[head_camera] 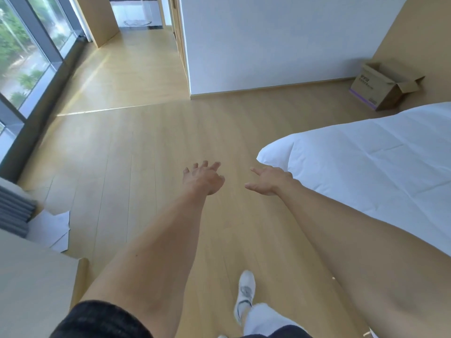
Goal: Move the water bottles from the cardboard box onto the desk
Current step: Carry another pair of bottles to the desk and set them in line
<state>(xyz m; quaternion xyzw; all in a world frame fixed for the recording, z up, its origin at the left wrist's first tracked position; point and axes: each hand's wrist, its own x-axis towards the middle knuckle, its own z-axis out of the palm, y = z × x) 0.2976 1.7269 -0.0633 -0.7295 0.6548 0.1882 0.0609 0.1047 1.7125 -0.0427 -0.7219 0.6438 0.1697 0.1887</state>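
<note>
Both hands empty w/ fingers spread: left hand (203, 180), right hand (269, 180), held out over bare floor. Cardboard box (382, 85) sits far right by the wall, well apart; bottles not seen inside. Likely heavyish, slippery if full; best gripped mid-body.

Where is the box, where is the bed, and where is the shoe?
box (373, 90): head view, on its printed side panel.
bed (378, 167): head view, on the white cover near the corner.
shoe (246, 289): head view, on the top of the white shoe.
</note>
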